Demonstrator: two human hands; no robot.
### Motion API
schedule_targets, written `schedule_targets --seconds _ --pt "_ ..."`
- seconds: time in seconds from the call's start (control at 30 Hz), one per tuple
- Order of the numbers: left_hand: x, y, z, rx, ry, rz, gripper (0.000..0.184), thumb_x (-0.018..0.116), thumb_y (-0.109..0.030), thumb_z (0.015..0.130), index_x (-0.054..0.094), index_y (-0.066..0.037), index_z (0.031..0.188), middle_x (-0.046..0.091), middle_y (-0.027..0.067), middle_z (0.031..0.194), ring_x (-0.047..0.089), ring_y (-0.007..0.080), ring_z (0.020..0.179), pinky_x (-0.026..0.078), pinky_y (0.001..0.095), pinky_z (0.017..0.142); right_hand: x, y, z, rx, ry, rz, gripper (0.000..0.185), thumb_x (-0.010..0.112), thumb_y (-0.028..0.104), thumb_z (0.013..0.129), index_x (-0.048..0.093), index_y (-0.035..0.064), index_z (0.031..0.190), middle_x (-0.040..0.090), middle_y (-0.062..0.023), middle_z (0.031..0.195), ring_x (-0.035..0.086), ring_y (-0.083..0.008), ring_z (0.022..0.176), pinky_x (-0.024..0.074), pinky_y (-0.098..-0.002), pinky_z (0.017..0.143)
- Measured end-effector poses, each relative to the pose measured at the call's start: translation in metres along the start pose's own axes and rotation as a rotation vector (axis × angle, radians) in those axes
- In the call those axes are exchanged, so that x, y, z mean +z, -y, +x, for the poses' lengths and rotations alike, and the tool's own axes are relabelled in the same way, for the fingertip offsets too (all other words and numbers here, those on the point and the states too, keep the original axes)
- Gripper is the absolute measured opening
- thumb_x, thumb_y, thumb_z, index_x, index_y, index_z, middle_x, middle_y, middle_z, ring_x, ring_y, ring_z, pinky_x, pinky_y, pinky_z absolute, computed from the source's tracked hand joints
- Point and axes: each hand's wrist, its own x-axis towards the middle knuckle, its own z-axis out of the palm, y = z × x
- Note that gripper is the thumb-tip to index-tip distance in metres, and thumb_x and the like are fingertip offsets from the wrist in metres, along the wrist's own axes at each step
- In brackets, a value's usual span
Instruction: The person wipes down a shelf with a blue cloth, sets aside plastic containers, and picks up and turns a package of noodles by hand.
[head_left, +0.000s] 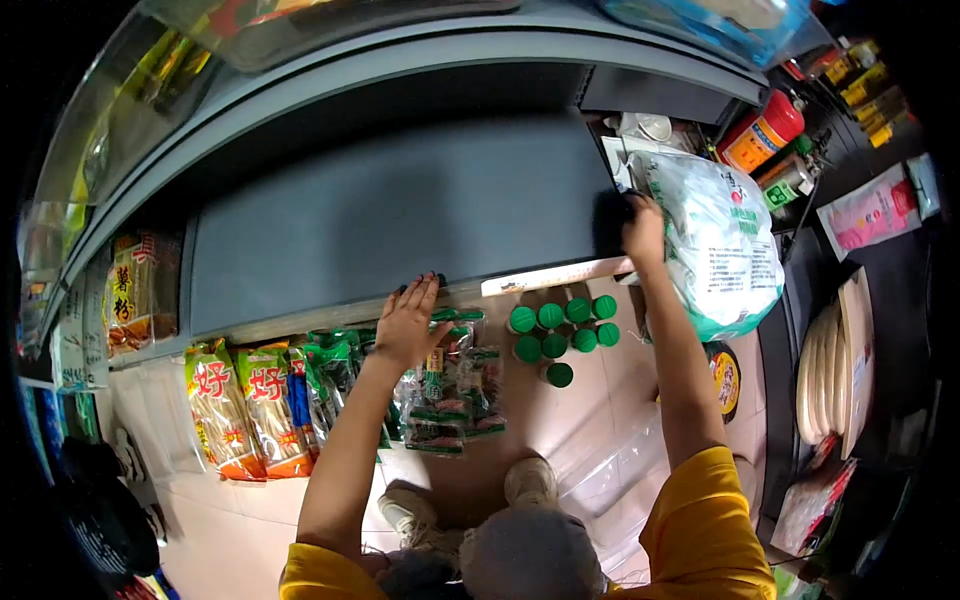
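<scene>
A grey shelf board [400,210] spans the middle of the view. At its front edge lies my left hand [408,320], fingers spread, above green-and-clear packets [440,400] on the floor. Near the board's right end, beside a large white bag [710,240], is my right hand [643,230]; its fingers curl by something dark that I cannot make out. A pale strip [555,275] runs along the front edge between the hands. Several green-capped bottles [555,345] stand below it.
Noodle packs [225,415] with orange ends stand on the floor at the left. A brown pack [143,290] sits at the shelf's left end. At the right are a red fire extinguisher [765,130] and stacked round boards [835,370]. Shoes [530,480] show below.
</scene>
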Motion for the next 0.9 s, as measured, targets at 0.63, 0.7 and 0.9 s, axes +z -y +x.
schedule_targets --seconds 0.63,0.7,0.9 --pt "-0.005 -0.001 0.006 -0.008 0.123 0.046 0.069 0.043 -0.044 0.079 0.016 -0.003 0.128 0.023 0.0124 0.132 0.023 0.0241 0.121 0.017 0.0384 0.100 0.023 0.160 -0.028 -0.308 0.837 -0.060 0.026 0.046 0.006 0.071 0.055 0.0012 0.094 0.048 -0.0098 0.111 0.039 -0.0239 0.110 0.0334 -0.0414 0.088" --pt "-0.010 -0.002 0.004 -0.015 0.131 0.024 0.069 0.042 -0.044 0.080 0.016 -0.003 0.128 0.023 0.0126 0.132 0.023 0.0244 0.121 0.017 0.0379 0.100 0.023 0.133 -0.027 -0.271 0.803 -0.117 0.025 0.045 0.007 0.070 0.055 0.0005 0.092 0.049 -0.0097 0.109 0.041 -0.0244 0.107 0.0350 -0.0412 0.086" --pt "-0.004 -0.001 0.005 -0.014 0.064 0.052 0.065 0.045 -0.039 0.079 0.021 -0.004 0.127 0.026 0.0085 0.131 0.025 0.0203 0.121 0.020 0.0378 0.099 -0.004 0.050 -0.021 -0.204 0.689 -0.280 0.018 0.048 0.008 0.066 0.058 0.0001 0.079 0.053 -0.0122 0.099 0.046 -0.0262 0.098 0.0394 -0.0398 0.080"
